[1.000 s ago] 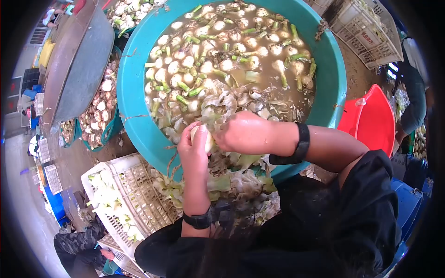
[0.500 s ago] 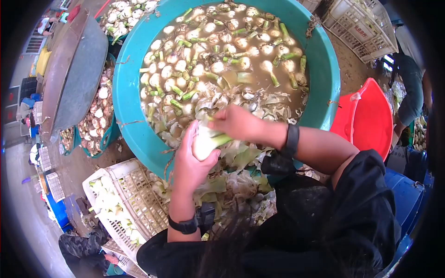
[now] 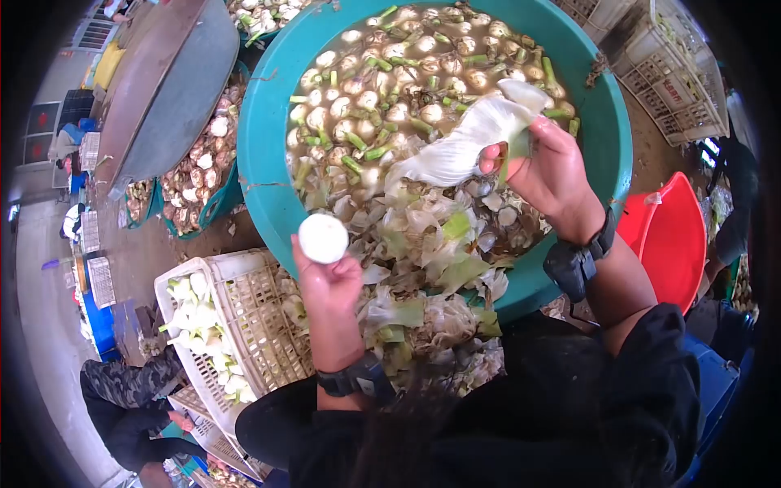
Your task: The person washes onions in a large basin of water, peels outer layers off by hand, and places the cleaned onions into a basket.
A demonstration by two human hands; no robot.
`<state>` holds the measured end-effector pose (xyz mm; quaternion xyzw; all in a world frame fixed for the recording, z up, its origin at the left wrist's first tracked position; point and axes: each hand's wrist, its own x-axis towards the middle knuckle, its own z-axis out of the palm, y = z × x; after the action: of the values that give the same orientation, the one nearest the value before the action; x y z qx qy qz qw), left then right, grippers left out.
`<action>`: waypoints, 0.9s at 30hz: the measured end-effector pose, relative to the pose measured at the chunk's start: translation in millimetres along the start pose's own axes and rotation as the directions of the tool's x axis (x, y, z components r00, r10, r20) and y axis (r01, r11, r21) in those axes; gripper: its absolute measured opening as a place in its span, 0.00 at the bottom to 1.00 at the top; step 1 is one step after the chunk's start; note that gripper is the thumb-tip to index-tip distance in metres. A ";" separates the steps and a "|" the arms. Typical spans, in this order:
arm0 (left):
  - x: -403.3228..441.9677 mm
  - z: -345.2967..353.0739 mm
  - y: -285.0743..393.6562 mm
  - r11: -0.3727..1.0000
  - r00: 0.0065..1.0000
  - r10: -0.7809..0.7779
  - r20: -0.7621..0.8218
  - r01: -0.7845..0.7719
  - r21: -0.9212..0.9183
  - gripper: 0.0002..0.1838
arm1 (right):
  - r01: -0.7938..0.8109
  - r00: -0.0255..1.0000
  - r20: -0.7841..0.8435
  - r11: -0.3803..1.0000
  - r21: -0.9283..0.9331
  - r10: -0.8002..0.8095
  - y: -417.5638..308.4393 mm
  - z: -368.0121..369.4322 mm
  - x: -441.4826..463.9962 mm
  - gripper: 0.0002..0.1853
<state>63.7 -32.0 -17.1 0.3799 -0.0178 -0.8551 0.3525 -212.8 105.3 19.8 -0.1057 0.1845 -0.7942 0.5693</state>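
Observation:
My left hand (image 3: 329,281) grips a smooth white garlic bulb (image 3: 323,238), its rounded end facing up, just outside the near-left rim of the tub. My right hand (image 3: 549,175), raised over the tub, pinches a long strip of pale garlic skin (image 3: 460,146) with some green at the fingers. Below both hands, a heap of loose peeled skins (image 3: 439,236) covers the near side of the water. Farther back, many unpeeled garlic bulbs (image 3: 390,89) with cut green stems float in brown water inside the large teal tub (image 3: 259,163).
A white plastic crate (image 3: 256,301) holding peeled bulbs stands tilted at lower left. At right are a red basin (image 3: 671,244) and a stacked crate (image 3: 675,89). Sacks of garlic (image 3: 199,175) lie at left beside a wheelbarrow-like metal tray (image 3: 175,89). Another person (image 3: 134,407) bends at lower left.
My hands have moved apart. The right hand has pulled a strip of skin off and carried it right and up; the left has drawn left with the now white bulb.

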 end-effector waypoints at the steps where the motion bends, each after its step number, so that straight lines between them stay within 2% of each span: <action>1: -3.7 -9.8 12.9 0.999 0.999 0.022 0.026 -0.021 -0.024 0.15 | -0.061 0.997 -0.048 0.979 -0.195 0.052 1.4 -7.3 0.6 0.17; 2: -8.3 -18.4 27.2 0.998 0.998 0.033 0.056 -0.030 -0.049 0.13 | -0.143 0.973 -0.057 0.395 -0.908 0.222 -8.1 1.7 -1.3 0.18; 3: -21.0 -26.8 49.9 0.979 0.993 0.121 0.018 -0.116 -0.166 0.10 | 0.041 0.909 0.088 0.123 -0.992 0.408 8.7 -27.9 -0.1 0.19; 4: -42.8 -28.1 74.5 0.954 0.945 0.283 -0.161 -0.294 -0.049 0.11 | -0.059 0.852 -0.186 -0.263 -0.963 0.490 19.1 -20.6 -1.8 0.21; 5: -55.5 -64.4 118.2 0.915 0.940 0.319 -0.124 -0.340 -0.218 0.14 | -0.172 0.952 -0.254 -0.384 -0.907 0.173 31.2 -32.7 -10.4 0.27; 6: -69.4 -89.0 154.9 0.779 0.845 0.504 -0.177 -0.534 -0.330 0.22 | -0.200 0.948 -0.279 -0.396 -0.896 0.152 36.7 -60.4 -7.1 0.27; 7: -85.9 -63.4 148.0 0.526 0.725 0.584 -0.365 -0.680 -0.511 0.31 | -0.377 0.893 -0.302 -0.187 -0.907 -0.334 37.9 -93.3 4.2 0.28; 8: -94.4 -62.6 167.0 0.457 0.646 0.555 -0.524 -0.763 -0.457 0.36 | -0.414 0.603 -0.336 0.076 -0.907 -0.724 31.2 -112.5 14.3 0.30; 9: -95.2 -55.9 163.7 0.517 0.619 0.585 -0.525 -0.783 -0.346 0.32 | -0.531 0.563 -0.600 0.308 -0.790 -0.568 18.6 -117.2 19.6 0.30; 10: -94.4 -50.5 157.1 0.564 0.594 0.619 -0.514 -0.792 -0.234 0.28 | -0.625 0.493 -0.797 0.494 -0.604 -0.350 3.9 -121.9 25.2 0.30; 11: -82.9 -57.3 149.1 0.692 0.703 0.646 -0.299 -0.704 -0.159 0.27 | -0.581 0.582 -0.783 0.562 -0.589 -0.220 4.3 -155.6 32.2 0.24; 12: -72.3 -64.3 138.6 0.783 0.785 0.616 -0.075 -0.620 -0.051 0.27 | -0.569 0.586 -0.776 0.564 -0.598 -0.232 8.5 -187.9 38.2 0.24; 13: -62.5 -38.0 110.9 0.797 0.799 0.598 -0.064 -0.583 0.157 0.27 | -0.517 0.852 -0.491 -0.137 -0.845 -0.185 12.5 -209.2 44.0 0.21; 14: -46.5 -9.6 78.4 0.775 0.818 0.572 -0.054 -0.518 0.362 0.27 | -0.114 0.959 -0.268 -0.734 -0.669 0.096 11.1 -230.9 45.8 0.18; 16: -33.9 53.3 1.1 0.709 0.834 0.551 -0.033 -0.446 0.546 0.26 | -0.159 0.982 -0.188 -0.631 -0.759 -0.022 17.6 -163.3 48.1 0.14; 17: -27.7 63.0 -16.7 0.727 0.861 0.508 -0.006 -0.425 0.539 0.26 | 0.153 0.941 0.194 -0.163 -0.975 -0.277 42.5 -170.9 39.0 0.12; 18: -20.8 71.7 -34.8 0.707 0.949 0.315 0.023 -0.250 0.662 0.27 | 0.104 0.994 0.112 -0.268 -0.958 -0.013 36.6 -118.6 33.1 0.13; 19: -14.7 78.3 -50.6 0.624 0.994 0.107 0.025 -0.087 0.776 0.28 | -0.005 0.999 0.007 -0.227 -0.974 -0.053 54.1 -83.3 22.8 0.11; 20: -5.6 77.3 -56.7 0.626 0.997 0.050 0.051 -0.071 0.776 0.28 | 0.162 0.987 0.157 -0.188 -0.969 0.042 83.5 -89.1 22.7 0.09; 21: 6.0 69.7 -54.9 0.555 0.996 -0.042 0.083 -0.046 0.830 0.29 | 0.099 0.990 0.071 -0.248 -0.964 0.122 74.9 -36.5 4.4 0.09; 22: 13.4 65.3 -57.8 0.476 0.987 -0.125 0.105 -0.033 0.879 0.30 | 0.132 0.989 0.123 -0.129 -0.983 0.080 78.0 -12.8 -5.1 0.09; 23: 15.3 66.4 -67.6 0.327 0.987 0.129 0.095 -0.132 0.936 0.26 | 0.182 0.978 0.155 -0.211 -0.960 0.139 78.6 -6.4 -6.6 0.10; 24: 15.1 65.3 -70.6 0.322 0.989 0.104 0.109 -0.137 0.937 0.26 | 0.238 0.961 0.184 -0.280 -0.930 0.205 80.0 -3.3 -6.5 0.11; 25: 13.6 61.6 -69.7 0.276 0.977 0.156 0.147 -0.186 0.943 0.23 | 0.225 0.967 0.175 -0.290 -0.930 0.187 84.0 -1.9 -7.9 0.11; 26: 12.2 58.3 -67.8 0.227 0.960 0.210 0.185 -0.232 0.946 0.21 | 0.199 0.974 0.162 -0.252 -0.947 0.161 88.6 0.1 -9.0 0.11; 27: 10.6 56.6 -67.4 0.223 0.961 0.198 0.193 -0.236 0.946 0.21 | 0.176 0.979 0.149 -0.211 -0.962 0.138 92.6 1.1 -9.5 0.11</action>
<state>-18.4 -1.3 -3.8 0.4953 -0.5919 -0.6147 0.1630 -129.1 87.8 -17.1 -0.5913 0.6733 -0.3469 0.2771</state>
